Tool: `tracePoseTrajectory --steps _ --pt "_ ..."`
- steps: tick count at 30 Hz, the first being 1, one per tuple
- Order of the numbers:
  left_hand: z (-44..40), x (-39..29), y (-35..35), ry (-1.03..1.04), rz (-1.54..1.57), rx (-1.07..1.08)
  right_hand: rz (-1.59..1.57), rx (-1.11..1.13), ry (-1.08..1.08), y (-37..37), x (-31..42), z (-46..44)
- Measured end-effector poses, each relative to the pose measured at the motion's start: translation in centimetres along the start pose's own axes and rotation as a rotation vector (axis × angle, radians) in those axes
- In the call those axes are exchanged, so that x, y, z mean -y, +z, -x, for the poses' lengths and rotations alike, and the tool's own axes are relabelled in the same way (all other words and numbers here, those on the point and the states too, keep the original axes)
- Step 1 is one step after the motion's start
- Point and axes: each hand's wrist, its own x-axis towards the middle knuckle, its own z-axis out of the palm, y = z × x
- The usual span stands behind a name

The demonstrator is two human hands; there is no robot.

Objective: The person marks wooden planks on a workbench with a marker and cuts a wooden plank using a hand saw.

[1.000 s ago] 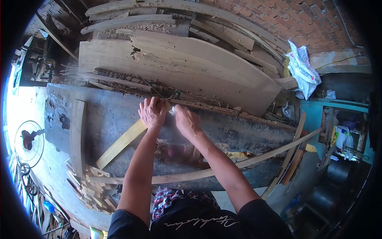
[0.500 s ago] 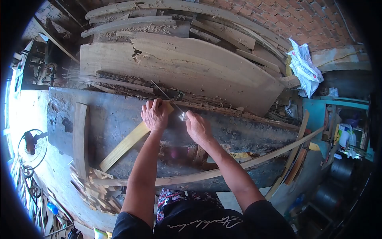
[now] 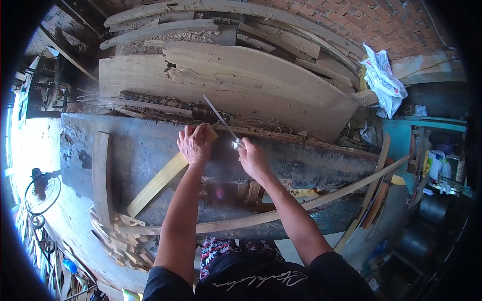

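Observation:
My left hand point(image 3: 195, 144) is closed over the upper end of a pale yellowish wood strip point(image 3: 156, 184), pressing it onto the dark, worn bench point(image 3: 145, 145). The strip lies slantwise, and its tip point(image 3: 213, 135) pokes out just right of my fingers. In my right hand point(image 3: 254, 159) is the whitish handle point(image 3: 237, 145) of a tool with a long, thin metal blade point(image 3: 219, 116). The blade points up and left, apart from the strip's tip. Whether it is a file or a narrow saw I cannot tell.
A large curved board point(image 3: 251, 85) and several rough planks lie behind the bench. A long bent lath point(image 3: 271, 217) crosses the near side, and a short plank point(image 3: 103, 175) lies at the left. Offcuts point(image 3: 125, 246) are heaped below it. A fan point(image 3: 42, 188) stands left.
My right hand and the bladed tool have shifted slightly to the right, and the blade has swung away from the strip's tip. My left hand stays on the strip.

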Motion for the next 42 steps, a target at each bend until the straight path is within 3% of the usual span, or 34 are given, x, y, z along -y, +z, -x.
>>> tracePoseTrajectory --steps 5,10,12,14,19,21,24,26,27,28,31,33,34,36,38,41,42 --pt "0.0 0.3 0.2 0.018 0.036 -0.028 -0.196 -0.034 0.023 -1.0 -0.6 4.7" --pt "-1.6 0.5 0.0 0.055 0.103 -0.048 -0.167 -0.093 0.035 -4.3 -1.5 11.1" --pt "-3.3 1.2 -0.2 0.039 0.301 0.226 -0.184 -0.125 0.032 -5.5 -2.6 14.0" --pt "-4.6 0.5 -1.3 -0.036 0.211 0.398 -0.187 -0.150 0.036 -6.6 -4.0 16.8" --pt "-6.2 -0.4 -1.5 0.125 -0.153 0.541 -0.074 -0.322 0.069 -7.5 -6.8 23.4" --pt "-5.9 -0.5 -1.0 0.143 -0.273 0.509 -0.080 -0.381 0.068 -7.1 -8.1 25.8" --pt "-5.0 2.0 1.4 0.416 -0.224 0.281 0.056 -0.485 0.109 -7.2 -8.6 29.3" --pt "-4.2 2.1 2.1 0.437 -0.200 0.116 0.112 -0.522 0.175 -8.1 -8.6 31.6" --pt "-4.1 1.2 1.0 0.436 -0.220 0.203 0.107 -0.583 0.204 -7.8 -9.5 32.8" --pt "-4.0 2.2 2.3 0.498 -0.218 0.059 0.102 -0.640 0.229 -7.7 -10.5 33.9" --pt "-4.8 3.6 3.7 0.575 -0.272 0.004 0.109 -0.696 0.400 -8.9 -12.5 37.4" --pt "-5.0 2.8 3.1 0.436 -0.289 0.200 0.145 -0.768 0.522 -9.9 -14.0 39.8" --pt "-4.7 2.6 3.0 0.451 -0.284 0.195 0.160 -0.810 0.552 -10.5 -14.6 40.8" --pt "-3.9 1.5 2.9 0.269 -0.205 0.134 0.202 -0.883 0.610 -11.7 -16.6 42.4" --pt "-3.4 0.0 2.3 0.241 -0.276 0.178 0.235 -0.985 0.651 -13.0 -19.8 43.7" --pt "-2.9 -0.6 2.0 -0.028 -0.131 0.082 0.288 -1.080 0.727 -16.2 -25.7 44.7" --pt "-3.1 -0.4 1.6 -0.024 -0.133 0.068 0.303 -1.095 0.723 -18.1 -26.8 44.8"
